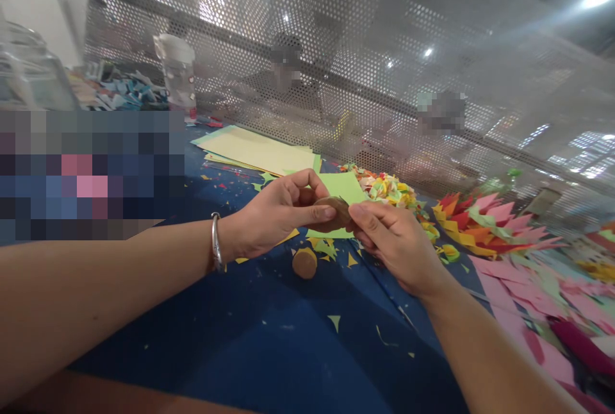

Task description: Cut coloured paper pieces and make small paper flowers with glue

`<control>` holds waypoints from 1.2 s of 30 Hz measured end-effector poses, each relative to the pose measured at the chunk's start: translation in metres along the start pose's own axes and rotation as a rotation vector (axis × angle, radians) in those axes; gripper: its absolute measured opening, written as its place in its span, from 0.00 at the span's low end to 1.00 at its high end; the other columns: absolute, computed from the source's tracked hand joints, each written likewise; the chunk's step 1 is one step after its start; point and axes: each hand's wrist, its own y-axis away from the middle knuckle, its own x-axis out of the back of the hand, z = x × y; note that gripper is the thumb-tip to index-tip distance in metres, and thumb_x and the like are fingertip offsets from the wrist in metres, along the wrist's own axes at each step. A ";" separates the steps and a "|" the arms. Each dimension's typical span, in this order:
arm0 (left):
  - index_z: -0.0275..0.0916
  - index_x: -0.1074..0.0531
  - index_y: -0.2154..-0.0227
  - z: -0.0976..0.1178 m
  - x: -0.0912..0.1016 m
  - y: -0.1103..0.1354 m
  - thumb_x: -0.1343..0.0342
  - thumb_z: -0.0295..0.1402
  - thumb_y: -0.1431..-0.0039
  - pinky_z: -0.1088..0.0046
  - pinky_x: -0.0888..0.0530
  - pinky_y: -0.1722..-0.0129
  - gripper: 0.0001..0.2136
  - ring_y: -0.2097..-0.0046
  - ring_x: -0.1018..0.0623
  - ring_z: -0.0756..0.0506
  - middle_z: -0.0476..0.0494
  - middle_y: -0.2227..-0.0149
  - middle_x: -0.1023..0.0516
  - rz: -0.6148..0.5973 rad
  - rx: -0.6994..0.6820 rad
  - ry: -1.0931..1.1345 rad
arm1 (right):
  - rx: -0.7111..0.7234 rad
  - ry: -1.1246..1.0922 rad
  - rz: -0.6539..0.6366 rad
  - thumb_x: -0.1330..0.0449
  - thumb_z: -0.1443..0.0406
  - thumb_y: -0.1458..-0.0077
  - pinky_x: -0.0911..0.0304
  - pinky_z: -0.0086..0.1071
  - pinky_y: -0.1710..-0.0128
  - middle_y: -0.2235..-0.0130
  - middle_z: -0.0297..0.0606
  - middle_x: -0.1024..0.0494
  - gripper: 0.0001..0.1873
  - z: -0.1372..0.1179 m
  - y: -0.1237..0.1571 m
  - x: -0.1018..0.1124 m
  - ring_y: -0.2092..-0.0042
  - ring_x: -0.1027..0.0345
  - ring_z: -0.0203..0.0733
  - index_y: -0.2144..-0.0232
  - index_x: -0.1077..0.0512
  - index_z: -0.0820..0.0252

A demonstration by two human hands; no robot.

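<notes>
My left hand (278, 215), with a silver bangle on its wrist, and my right hand (389, 238) meet above the blue table (269, 337). Both pinch a small brown rounded piece (336, 209) between thumb and fingers. A light green paper sheet (343, 188) lies just behind the hands. A small brown round disc (304, 263) rests on the table below my left hand.
Pale yellow sheets (259, 150) lie further back. Cut paper scraps (389, 188), a red and orange spiky paper shape (480, 225) and pink sheets (519, 292) fill the right side. A perforated metal screen (365, 61) stands behind, with people beyond it. A white cup (177, 74) stands at back left.
</notes>
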 end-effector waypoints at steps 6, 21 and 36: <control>0.36 0.34 0.68 0.002 -0.001 0.002 0.32 0.25 0.44 0.77 0.29 0.64 0.13 0.70 0.25 0.55 0.56 0.74 0.25 0.004 0.003 -0.008 | 0.035 0.049 0.011 0.44 0.46 0.34 0.54 0.29 0.80 0.81 0.25 0.44 0.26 0.000 0.000 0.001 0.80 0.52 0.30 0.75 0.30 0.58; 0.36 0.35 0.68 0.004 0.000 0.000 0.35 0.25 0.42 0.75 0.30 0.66 0.11 0.70 0.26 0.54 0.55 0.74 0.26 -0.016 -0.029 -0.115 | 0.037 0.093 0.003 0.44 0.46 0.34 0.54 0.29 0.80 0.81 0.24 0.44 0.26 0.000 0.001 0.002 0.80 0.52 0.30 0.76 0.32 0.58; 0.37 0.34 0.68 0.003 0.000 0.000 0.31 0.30 0.45 0.75 0.30 0.66 0.14 0.71 0.26 0.53 0.55 0.75 0.26 -0.010 -0.005 -0.100 | -0.006 0.039 -0.021 0.43 0.46 0.35 0.58 0.30 0.81 0.80 0.25 0.46 0.27 0.001 -0.001 0.000 0.80 0.55 0.31 0.77 0.34 0.57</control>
